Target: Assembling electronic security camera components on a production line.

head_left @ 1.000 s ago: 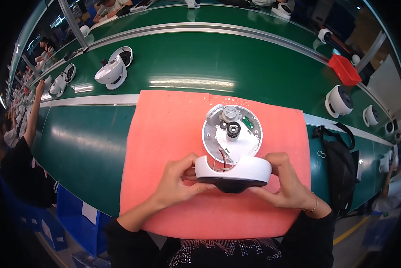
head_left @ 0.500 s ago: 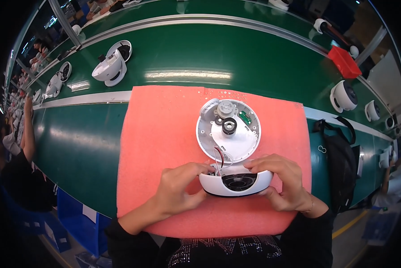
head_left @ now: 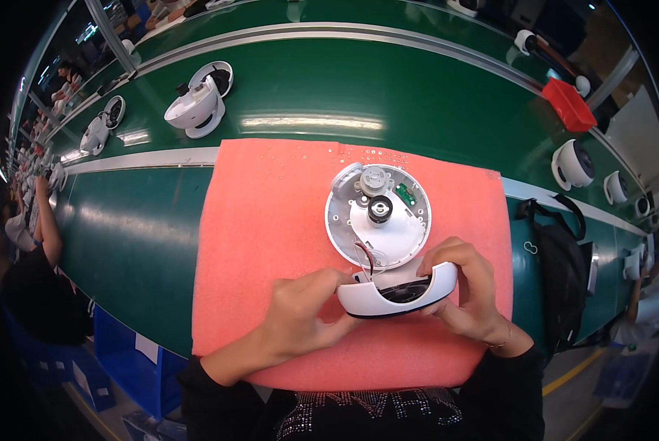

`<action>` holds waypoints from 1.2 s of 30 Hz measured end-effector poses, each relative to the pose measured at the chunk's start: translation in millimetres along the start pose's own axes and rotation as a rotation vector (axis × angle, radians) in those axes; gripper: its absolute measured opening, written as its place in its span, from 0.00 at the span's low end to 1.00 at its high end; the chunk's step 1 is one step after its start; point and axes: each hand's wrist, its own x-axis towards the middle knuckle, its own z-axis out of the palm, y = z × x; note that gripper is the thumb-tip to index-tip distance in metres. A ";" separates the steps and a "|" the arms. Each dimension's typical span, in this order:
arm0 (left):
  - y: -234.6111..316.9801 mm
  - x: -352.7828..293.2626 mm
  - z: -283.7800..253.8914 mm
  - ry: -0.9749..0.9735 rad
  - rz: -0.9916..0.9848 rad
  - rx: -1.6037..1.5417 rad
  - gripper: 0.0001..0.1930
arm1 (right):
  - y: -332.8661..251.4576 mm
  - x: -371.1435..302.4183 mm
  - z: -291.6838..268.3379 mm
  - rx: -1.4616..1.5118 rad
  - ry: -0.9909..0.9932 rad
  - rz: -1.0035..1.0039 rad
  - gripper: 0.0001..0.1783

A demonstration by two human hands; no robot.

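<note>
Both hands grip a white rounded housing with a dark inside showing through its curved cut-out. My left hand pinches its left end, thumb below and fingers over the top edge. At the right end my right hand has its fingers over the rim and thumb underneath. The housing is tilted, its right end higher. Just beyond it lies a round white shell holding a grey motor, a black hub and a small green circuit board. Thin wires run between shell and housing.
Under the work is a pink foam mat, with several tiny screws along its far edge. Beyond runs a green conveyor bearing white units. A black bag lies right, a red bin far right. Another person's arm is left.
The housing has moved slightly right and tilted, its right end rising with my right hand. White units on the conveyor have shifted right. The shell has barely shifted in view.
</note>
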 end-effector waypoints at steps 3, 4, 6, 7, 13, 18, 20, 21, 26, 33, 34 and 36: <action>2.9 1.5 4.1 0.040 0.011 0.061 0.17 | 4.5 -1.9 3.2 0.034 0.043 -0.015 0.22; 4.1 2.8 6.4 0.064 -0.010 0.092 0.17 | 7.0 -0.9 5.7 0.091 0.101 0.001 0.22; 6.2 3.4 8.1 0.087 -0.034 0.122 0.17 | 5.3 -1.4 6.4 0.143 0.171 0.054 0.21; 7.5 3.3 7.9 0.078 -0.043 0.116 0.17 | 5.2 -2.5 6.0 0.144 0.170 0.055 0.21; 15.6 2.9 -7.0 0.051 -0.110 0.050 0.18 | -7.1 2.7 2.2 -0.006 0.096 0.108 0.23; 17.0 2.9 -15.9 0.033 -0.226 -0.288 0.19 | -18.1 19.2 -15.6 -0.107 -0.141 0.059 0.33; 14.7 1.1 -20.9 0.047 -0.375 -0.528 0.23 | -18.7 20.5 -9.6 0.139 -0.076 0.154 0.35; 13.7 2.9 -21.8 0.048 -0.372 -0.531 0.23 | -18.6 17.3 -10.9 0.209 -0.087 0.274 0.31; -0.4 16.4 -20.3 0.090 -0.480 -0.799 0.20 | -32.1 41.9 -16.8 0.277 -0.077 0.455 0.24; -11.6 39.4 -17.0 0.041 -0.642 -0.364 0.21 | 15.7 80.4 -30.8 0.179 -0.202 0.579 0.16; -11.3 40.7 -19.7 -0.040 -0.688 -0.289 0.22 | 19.5 79.6 -29.0 0.145 -0.186 0.611 0.14; -16.7 40.4 -20.6 -0.056 -0.702 -0.284 0.22 | 19.7 79.8 -29.9 0.081 -0.221 0.637 0.14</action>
